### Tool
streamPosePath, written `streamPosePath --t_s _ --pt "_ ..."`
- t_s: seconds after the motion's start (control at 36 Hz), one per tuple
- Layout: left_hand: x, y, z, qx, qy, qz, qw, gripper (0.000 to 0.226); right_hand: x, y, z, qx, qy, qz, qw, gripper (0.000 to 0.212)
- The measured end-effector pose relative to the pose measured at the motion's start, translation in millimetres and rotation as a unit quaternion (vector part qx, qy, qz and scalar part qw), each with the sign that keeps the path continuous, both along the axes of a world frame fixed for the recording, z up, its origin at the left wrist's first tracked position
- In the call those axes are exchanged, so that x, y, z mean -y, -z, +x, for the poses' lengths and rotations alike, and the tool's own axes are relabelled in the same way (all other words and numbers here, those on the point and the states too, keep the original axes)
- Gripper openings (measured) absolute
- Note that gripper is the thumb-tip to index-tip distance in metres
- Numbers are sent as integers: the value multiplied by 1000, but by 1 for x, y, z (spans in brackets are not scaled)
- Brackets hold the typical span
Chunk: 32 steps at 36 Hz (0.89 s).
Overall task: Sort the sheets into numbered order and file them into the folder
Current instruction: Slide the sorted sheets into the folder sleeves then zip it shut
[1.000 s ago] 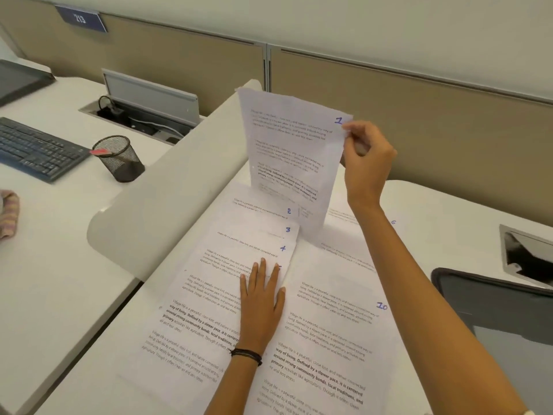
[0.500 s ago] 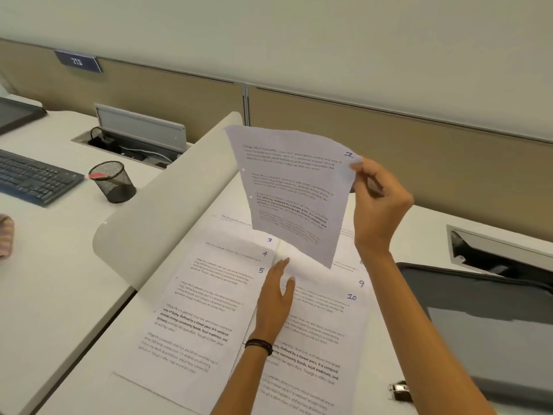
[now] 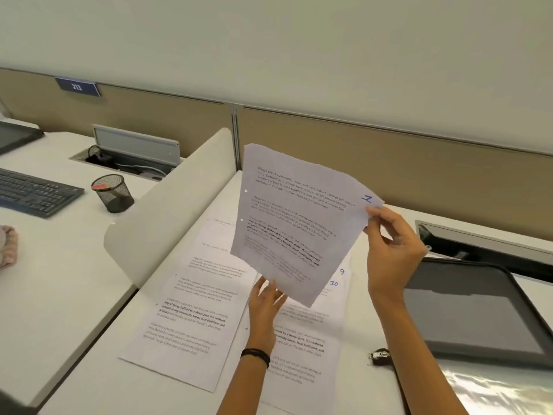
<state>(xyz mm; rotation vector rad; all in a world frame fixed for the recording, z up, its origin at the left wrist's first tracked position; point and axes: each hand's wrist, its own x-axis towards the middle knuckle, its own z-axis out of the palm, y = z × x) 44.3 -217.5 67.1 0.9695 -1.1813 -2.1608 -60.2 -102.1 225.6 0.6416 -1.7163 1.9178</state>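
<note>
Above the left hand [image 3: 264, 301], sheet 1 [image 3: 293, 229] hangs pinched at its numbered corner by the right hand [image 3: 389, 253], probably for checking the number. Left hand: fingers straight, steadying the lower edge. Remaining stacks [image 3: 191, 310] lie beneath on the bench [image 3: 119, 390]; folder [image 3: 478, 310] sits right of the right hand.

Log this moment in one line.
right hand: pinches raised sheet 1 | left hand: open, at its lower edge | other sheets: fanned on desk
</note>
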Motion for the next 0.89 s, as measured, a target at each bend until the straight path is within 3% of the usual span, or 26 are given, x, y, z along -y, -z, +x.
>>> streamPosePath --t_s 0.33,0.5,0.89 --pt "-13 4 30 -1 -71 -26 997 21 -72 40 25 59 34 16 998 41" --pt "-22 3 29 8 -59 -59 996 18 -109 54 24 90 95 80 988 17" --pt "-70 -6 5 17 10 -98 995 11 -201 59 7 192 155 43 968 14"
